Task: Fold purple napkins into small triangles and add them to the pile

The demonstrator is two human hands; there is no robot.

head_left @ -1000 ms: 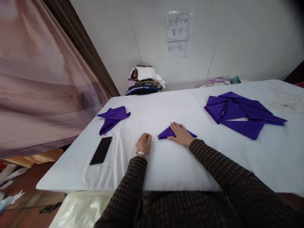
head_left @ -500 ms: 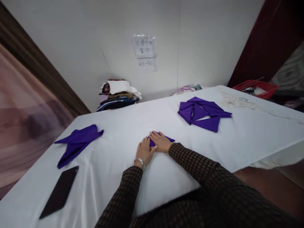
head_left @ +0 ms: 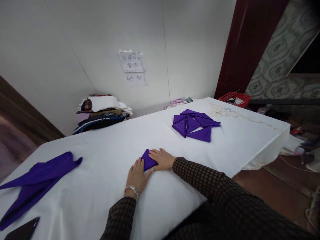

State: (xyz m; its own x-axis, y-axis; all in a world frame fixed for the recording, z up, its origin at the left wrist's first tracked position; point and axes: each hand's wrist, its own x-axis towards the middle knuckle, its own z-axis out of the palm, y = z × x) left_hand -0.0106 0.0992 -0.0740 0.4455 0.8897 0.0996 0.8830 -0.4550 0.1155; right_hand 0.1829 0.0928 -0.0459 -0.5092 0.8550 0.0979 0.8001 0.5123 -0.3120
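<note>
A purple napkin [head_left: 149, 160], folded into a small flat piece, lies on the white tablecloth in front of me. My left hand [head_left: 137, 175], with a silver bracelet at the wrist, rests with its fingers stretched along the napkin's left edge. From the right, my right hand [head_left: 163, 159] lies flat over the napkin's other side, its fingers extended and covering part of it. Both hands are open and touch the cloth. Other folded purple napkins [head_left: 203, 133] lie overlapped beyond my right hand. At the left is a loosely folded purple cloth [head_left: 47, 173].
A dark phone-like slab [head_left: 23, 230] lies at the near left. Piled fabrics [head_left: 100, 111] stand against the wall behind the table. A red basket [head_left: 243, 100] is past the far right corner. A handwritten sign [head_left: 132, 63] hangs on the wall.
My view has turned to the right, so the things appear further left. My right hand has shifted off the napkin's middle, and more purple shows between the hands.
</note>
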